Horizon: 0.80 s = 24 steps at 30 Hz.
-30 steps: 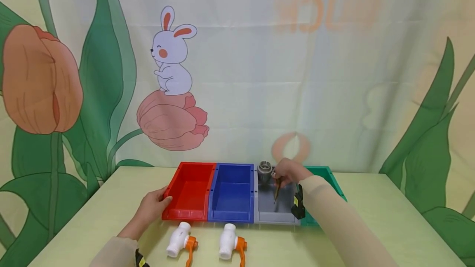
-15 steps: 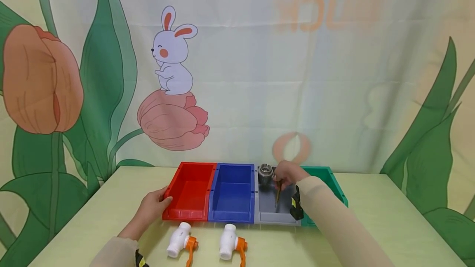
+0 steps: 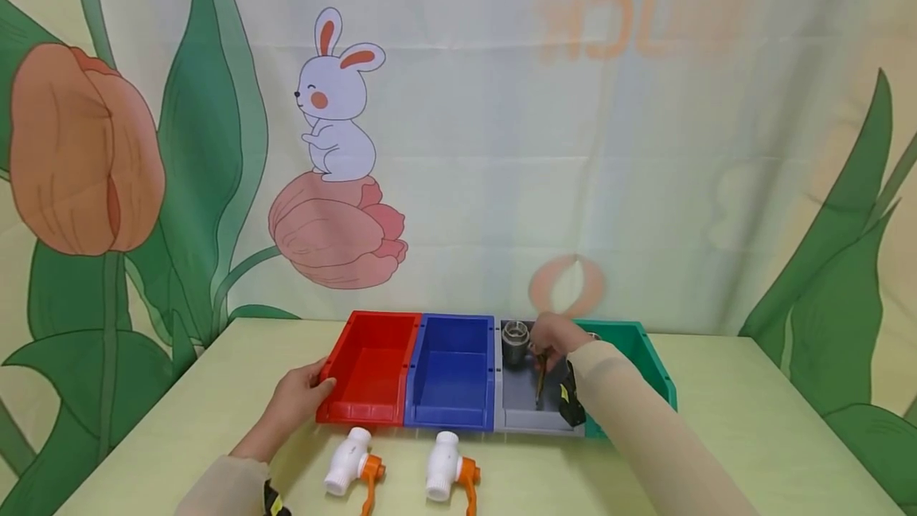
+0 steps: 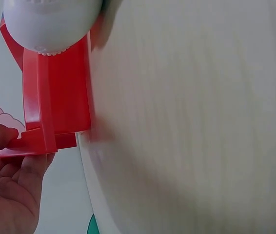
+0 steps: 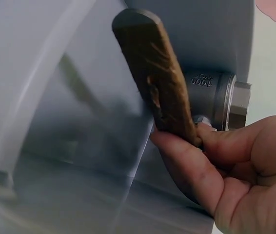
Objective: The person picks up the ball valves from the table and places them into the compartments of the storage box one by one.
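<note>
Grey bin (image 3: 539, 423) is where the action sits: the metal valve (image 3: 515, 350) is inside it, near the back left corner, open end up. Right hand (image 3: 555, 338) pinches the valve's brown lever (image 5: 152, 73) between thumb and fingers, close to the valve body; lever tip points down toward the bin's front.

Change over the last second: small. Valve and lever tip both show a bit lower in the bin, pinch unchanged. Reads as the valve being eased down, not let go yet. Whether it touches the bin floor, can't tell.

Left hand (image 3: 301, 394) grips the rim of the red bin (image 3: 361, 414), thumb on the inner side, fingers outside; no visible change there, probably steadying the row. Blue bin (image 3: 450, 418) stands between red and grey, green bin (image 3: 662, 377) right of grey, partly behind the right sleeve (image 3: 645, 420).

One white valve (image 3: 348, 462) lies on the tabletop (image 3: 752, 420) in front of red, a second white valve (image 3: 442, 466) in front of blue, both with orange handles (image 3: 469, 472).
</note>
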### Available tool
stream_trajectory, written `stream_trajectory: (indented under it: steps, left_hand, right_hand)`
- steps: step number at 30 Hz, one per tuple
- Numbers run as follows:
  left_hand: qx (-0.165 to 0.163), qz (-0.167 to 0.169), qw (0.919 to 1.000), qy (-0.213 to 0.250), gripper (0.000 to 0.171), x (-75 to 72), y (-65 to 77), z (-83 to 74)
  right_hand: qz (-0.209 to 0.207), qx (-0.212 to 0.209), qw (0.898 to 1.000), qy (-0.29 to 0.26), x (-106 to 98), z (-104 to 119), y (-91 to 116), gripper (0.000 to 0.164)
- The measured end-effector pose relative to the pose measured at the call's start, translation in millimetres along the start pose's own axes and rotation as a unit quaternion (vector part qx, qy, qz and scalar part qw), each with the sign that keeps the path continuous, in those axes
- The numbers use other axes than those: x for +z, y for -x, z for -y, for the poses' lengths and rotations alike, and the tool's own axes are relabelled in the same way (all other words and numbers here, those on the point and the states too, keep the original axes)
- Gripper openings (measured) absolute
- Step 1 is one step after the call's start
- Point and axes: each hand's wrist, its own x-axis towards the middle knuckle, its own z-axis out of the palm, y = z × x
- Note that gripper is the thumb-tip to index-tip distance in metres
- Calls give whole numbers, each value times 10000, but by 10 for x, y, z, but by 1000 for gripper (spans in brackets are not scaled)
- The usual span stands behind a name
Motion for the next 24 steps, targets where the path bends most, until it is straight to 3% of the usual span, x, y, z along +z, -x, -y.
stream_trajectory:
  steps: [9,12,19,22,24]
  left_hand:
    - [-127,46,9999,-106,53,9,14,-44]
    - [-135,33,9998,-103,53,11,19,-43]
    - [-106,-4,9999,-118,52,9,4,-39]
    - [-80,-20,9999,-118,52,11,0,-26]
    - [-78,-21,9999,-95,52,13,0,-19]
  right_hand:
    - [-211,-46,9971,732,12,49,117,24]
    - [-142,96,9951,979,50,20,-60,26]
    - [260,400,9895,1365,303,-565,-1773,30]
    - [386,458,9889,1359,331,-665,-2114,31]
    - [319,408,9877,1475,355,-696,-2190,28]
